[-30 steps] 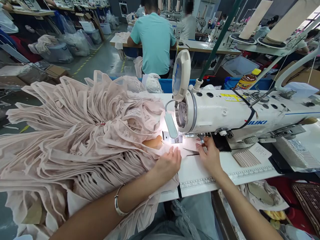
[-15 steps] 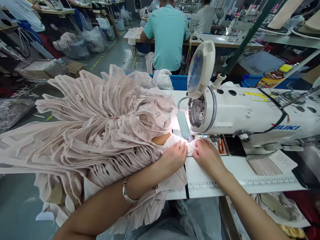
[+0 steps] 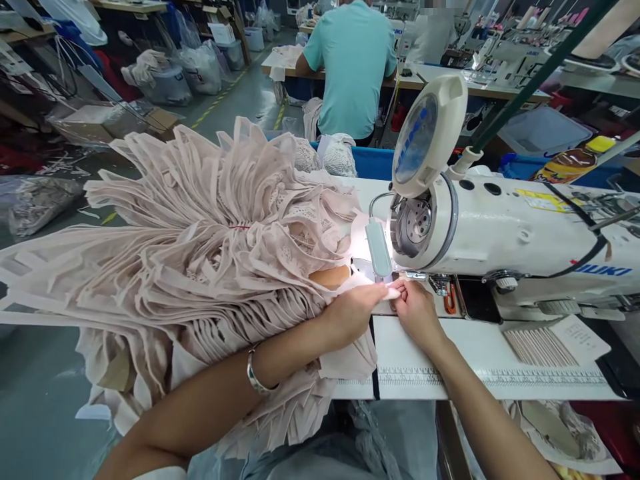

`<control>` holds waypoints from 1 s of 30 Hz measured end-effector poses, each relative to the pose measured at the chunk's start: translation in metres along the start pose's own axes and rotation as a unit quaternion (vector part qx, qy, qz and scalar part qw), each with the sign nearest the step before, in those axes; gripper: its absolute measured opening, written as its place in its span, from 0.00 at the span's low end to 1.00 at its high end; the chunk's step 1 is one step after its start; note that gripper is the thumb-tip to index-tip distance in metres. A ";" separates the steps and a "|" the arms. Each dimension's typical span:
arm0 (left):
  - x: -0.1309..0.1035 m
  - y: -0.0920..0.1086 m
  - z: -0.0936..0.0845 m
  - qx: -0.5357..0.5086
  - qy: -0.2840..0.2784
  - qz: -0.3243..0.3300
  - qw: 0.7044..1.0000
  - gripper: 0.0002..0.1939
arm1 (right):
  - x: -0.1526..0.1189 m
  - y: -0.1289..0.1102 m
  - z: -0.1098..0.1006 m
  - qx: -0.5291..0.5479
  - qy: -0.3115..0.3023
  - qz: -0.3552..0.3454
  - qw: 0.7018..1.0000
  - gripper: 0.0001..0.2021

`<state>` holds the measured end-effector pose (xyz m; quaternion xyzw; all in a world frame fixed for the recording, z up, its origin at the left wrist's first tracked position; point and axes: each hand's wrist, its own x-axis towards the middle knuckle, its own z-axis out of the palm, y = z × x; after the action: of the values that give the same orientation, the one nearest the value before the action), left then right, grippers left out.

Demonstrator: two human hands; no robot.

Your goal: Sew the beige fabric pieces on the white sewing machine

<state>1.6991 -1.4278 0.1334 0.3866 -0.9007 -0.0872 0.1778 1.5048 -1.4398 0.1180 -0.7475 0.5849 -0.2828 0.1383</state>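
Note:
A large heap of pale pink fabric pieces (image 3: 210,267) covers the left of the white sewing table (image 3: 410,343). My left hand (image 3: 357,310) is closed on the edge of a pale pink piece just in front of the needle area. Close beside it, my right hand (image 3: 414,307) pinches the same edge, its fingertips nearly touching the left ones. The white sewing machine (image 3: 510,227) stands behind and to the right, and its small lamp (image 3: 379,248) lights the fabric. The needle itself is hidden.
An orange tool (image 3: 450,298) and a dark tray (image 3: 477,300) lie right of my right hand. A card with pale strips (image 3: 543,343) rests further right. A bottle (image 3: 570,162) stands behind the machine. A person in a teal shirt (image 3: 353,67) sits ahead.
The view has shifted, moving the machine rightward in the picture. My hands have come closer together, and the fabric edge is now raised between their fingertips.

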 end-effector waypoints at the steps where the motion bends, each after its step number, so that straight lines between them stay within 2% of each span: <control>1: -0.001 0.001 0.002 0.006 -0.004 0.033 0.999 0.18 | 0.000 0.000 -0.001 0.017 -0.002 0.013 1.000 0.08; 4: -0.004 0.006 0.009 0.106 -0.020 0.104 0.989 0.17 | 0.002 -0.002 -0.003 0.033 -0.008 0.052 0.998 0.10; 8: -0.007 0.011 0.015 0.202 -0.015 0.108 0.973 0.20 | 0.004 -0.003 -0.003 0.022 -0.013 0.073 0.997 0.10; 13: -0.008 0.013 0.010 0.242 -0.013 0.103 0.965 0.21 | 0.004 -0.003 -0.003 0.020 -0.004 0.058 0.998 0.10; 19: -0.007 0.012 0.011 0.234 -0.003 0.111 0.966 0.20 | 0.003 -0.002 -0.003 0.002 -0.005 0.058 0.998 0.09; 21: -0.005 0.012 0.013 0.230 -0.001 0.110 0.967 0.20 | 0.000 0.000 -0.006 0.004 -0.001 0.034 0.999 0.09; 27: -0.003 0.010 0.022 0.179 0.011 0.092 0.979 0.17 | -0.008 0.006 -0.018 -0.020 -0.006 -0.148 0.989 0.13; 30: -0.003 0.011 0.022 0.168 0.048 0.039 0.984 0.17 | -0.009 0.003 -0.015 -0.083 -0.007 -0.196 0.977 0.14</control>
<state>1.6858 -1.4177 0.1154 0.3791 -0.9073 0.0917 0.1569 1.4923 -1.4301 0.1255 -0.8584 0.4475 -0.2497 0.0223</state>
